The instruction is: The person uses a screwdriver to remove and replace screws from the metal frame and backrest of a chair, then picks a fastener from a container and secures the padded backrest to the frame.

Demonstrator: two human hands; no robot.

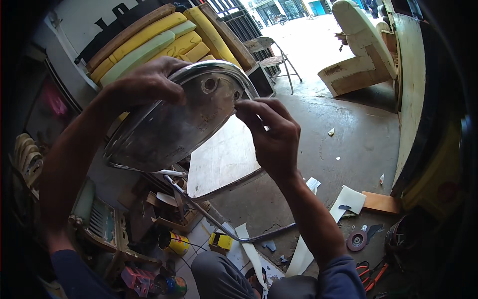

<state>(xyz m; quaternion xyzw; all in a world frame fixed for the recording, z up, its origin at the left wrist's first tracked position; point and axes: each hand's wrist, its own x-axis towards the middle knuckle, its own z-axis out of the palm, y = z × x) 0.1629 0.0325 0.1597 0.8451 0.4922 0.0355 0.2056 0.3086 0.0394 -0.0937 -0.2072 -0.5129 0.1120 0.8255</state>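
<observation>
A rounded grey metal panel with a shiny chrome rim (174, 129), perhaps a chair backrest, is tilted up before me. Two round holes show near its upper right edge. My left hand (154, 82) is closed over the upper left rim, thumb on the panel's face. At the small hole by the right edge, the fingers of my right hand (274, 132) are pinched together; whatever they hold is hidden. Below and behind the panel lies a worn whitish board (224, 154), shaped like a chair seat, with a bent metal tube frame (261, 236) under it.
Yellow and green foam pieces (149, 47) are stacked at the back left, near a folding chair (271, 60). A cream seat shell (363, 62) stands far right. Around my knees lie orange-handled scissors (376, 276), a grinding disc (356, 240), white strips (301, 259) and a yellow can (177, 242).
</observation>
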